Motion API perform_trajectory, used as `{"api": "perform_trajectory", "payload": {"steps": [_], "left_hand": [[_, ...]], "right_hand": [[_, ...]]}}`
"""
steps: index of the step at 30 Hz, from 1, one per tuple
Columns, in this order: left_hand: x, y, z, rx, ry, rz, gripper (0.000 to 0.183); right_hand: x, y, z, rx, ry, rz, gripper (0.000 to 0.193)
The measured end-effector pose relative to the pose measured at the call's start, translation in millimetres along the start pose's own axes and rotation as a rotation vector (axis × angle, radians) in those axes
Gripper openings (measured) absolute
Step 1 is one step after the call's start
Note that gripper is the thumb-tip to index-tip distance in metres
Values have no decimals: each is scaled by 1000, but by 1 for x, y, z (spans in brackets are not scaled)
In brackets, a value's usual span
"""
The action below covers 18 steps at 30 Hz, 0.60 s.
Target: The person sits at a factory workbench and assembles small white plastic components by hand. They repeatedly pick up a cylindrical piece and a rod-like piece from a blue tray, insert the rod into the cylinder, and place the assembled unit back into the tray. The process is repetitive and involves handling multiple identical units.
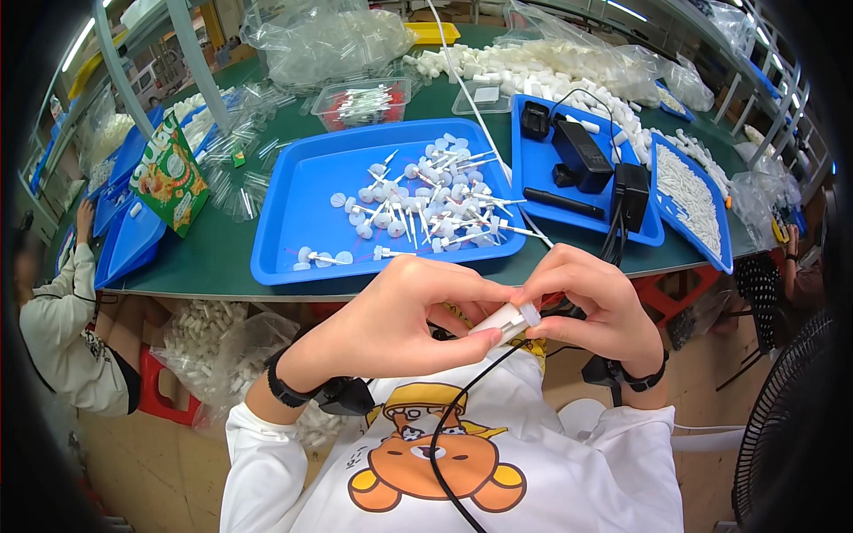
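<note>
A short white plastic tube [505,322] with a paler rounded end is held in front of my chest, just off the table's near edge. My left hand [400,311] is closed round its body, thumb below and fingers above. At the tube's right end, my right hand [591,298] pinches with thumb and fingertips. Directly beyond my hands, a blue tray [306,191] holds a loose heap of small parts [418,200], white stems with translucent round caps. A strapped-on black device sits at each wrist.
To the right, a second blue tray [653,233] carries black adapters and cables, beside a tray of small white pieces [689,200]. White tubes [498,67] pile up at the back. A green snack bag [169,173] stands left. A fan [786,426] is near right; co-workers sit at both sides.
</note>
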State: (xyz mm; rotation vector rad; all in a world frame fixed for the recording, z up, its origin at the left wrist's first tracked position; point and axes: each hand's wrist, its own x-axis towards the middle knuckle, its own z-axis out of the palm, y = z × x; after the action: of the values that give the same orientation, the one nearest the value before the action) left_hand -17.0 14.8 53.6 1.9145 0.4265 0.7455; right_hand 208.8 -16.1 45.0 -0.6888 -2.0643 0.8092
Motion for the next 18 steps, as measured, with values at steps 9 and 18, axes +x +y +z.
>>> {"api": "perform_trajectory", "payload": {"steps": [9, 18], "left_hand": [[0, 4, 0, -134, -39, -180, 27], [0, 1, 1, -116, -27, -160, 25]], "right_hand": [[0, 3, 1, 107, 6, 52, 29], [1, 6, 1, 146, 25, 96, 30]]}}
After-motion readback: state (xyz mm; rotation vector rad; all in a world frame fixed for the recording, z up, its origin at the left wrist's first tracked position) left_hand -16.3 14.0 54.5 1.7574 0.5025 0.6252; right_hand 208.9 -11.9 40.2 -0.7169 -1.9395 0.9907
